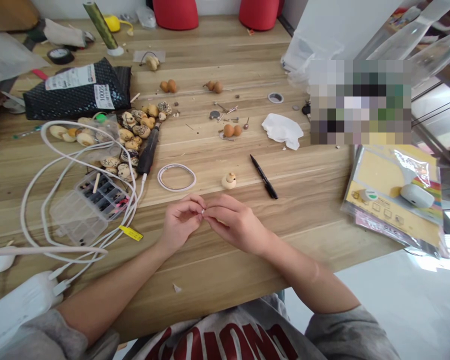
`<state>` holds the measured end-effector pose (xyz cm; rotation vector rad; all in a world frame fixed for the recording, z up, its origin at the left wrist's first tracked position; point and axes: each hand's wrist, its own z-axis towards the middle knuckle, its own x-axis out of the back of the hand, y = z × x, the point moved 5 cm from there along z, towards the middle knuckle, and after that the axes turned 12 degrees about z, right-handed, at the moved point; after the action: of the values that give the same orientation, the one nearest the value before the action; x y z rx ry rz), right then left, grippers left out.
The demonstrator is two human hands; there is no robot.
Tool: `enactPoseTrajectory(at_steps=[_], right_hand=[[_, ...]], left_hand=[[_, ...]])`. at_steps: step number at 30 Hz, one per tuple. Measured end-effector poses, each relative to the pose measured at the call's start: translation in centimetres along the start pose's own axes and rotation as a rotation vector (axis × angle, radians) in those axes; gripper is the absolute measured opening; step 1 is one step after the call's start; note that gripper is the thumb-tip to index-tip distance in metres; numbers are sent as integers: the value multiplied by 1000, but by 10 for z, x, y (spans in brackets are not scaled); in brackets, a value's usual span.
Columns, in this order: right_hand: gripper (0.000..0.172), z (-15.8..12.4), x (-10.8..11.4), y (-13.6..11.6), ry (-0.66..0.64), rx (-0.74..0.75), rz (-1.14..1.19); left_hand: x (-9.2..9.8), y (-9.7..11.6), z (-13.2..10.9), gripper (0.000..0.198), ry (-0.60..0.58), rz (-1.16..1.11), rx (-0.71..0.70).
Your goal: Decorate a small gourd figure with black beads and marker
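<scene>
Near the front edge of the table (pixel 225 275) we see a pale scrap (pixel 177 288), and at the near left a white power strip (pixel 22 307) with looped white cables (pixel 23 200). Just beyond the scrap, the left hand (pixel 180 223) and the right hand (pixel 234 223) meet, the fingertips of both pinched together on a tiny white piece (pixel 202 212); we cannot tell what it is.

To the left, we find an open divided box (pixel 103 192) among the cables. Just beyond the hands sits a small pale gourd (pixel 228 181), between a thin ring (pixel 176 177) on its left and a black marker (pixel 263 176) on its right. Well to the right, a white mouse (pixel 417 195) rests on yellow packets (pixel 375 172).

Farther, we see a black handheld tool (pixel 148 152) beside speckled gourds (pixel 141 131) on the left, brown gourds (pixel 229 130) mid-table, and crumpled tissue (pixel 282 130) to their right. Beyond lies a black parcel (pixel 78 97) at the left; red objects (pixel 175 14) stand at the far edge.
</scene>
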<state>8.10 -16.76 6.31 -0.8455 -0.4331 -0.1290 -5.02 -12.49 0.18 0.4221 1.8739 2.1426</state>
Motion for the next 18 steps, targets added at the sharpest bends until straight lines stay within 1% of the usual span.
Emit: enactPoseTrajectory(at_steps=[10,14,18], right_hand=[[15,-1,-4,3,-36,3,-85],[12,-1,-3,4,9,-13,-19],[12,-1,-2,7,38,-76,62]], left_hand=[[0,5,2,9,17,98,-15],[-1,7,2,9,22,115,-21],[1,7,2,9,41,138,-19]])
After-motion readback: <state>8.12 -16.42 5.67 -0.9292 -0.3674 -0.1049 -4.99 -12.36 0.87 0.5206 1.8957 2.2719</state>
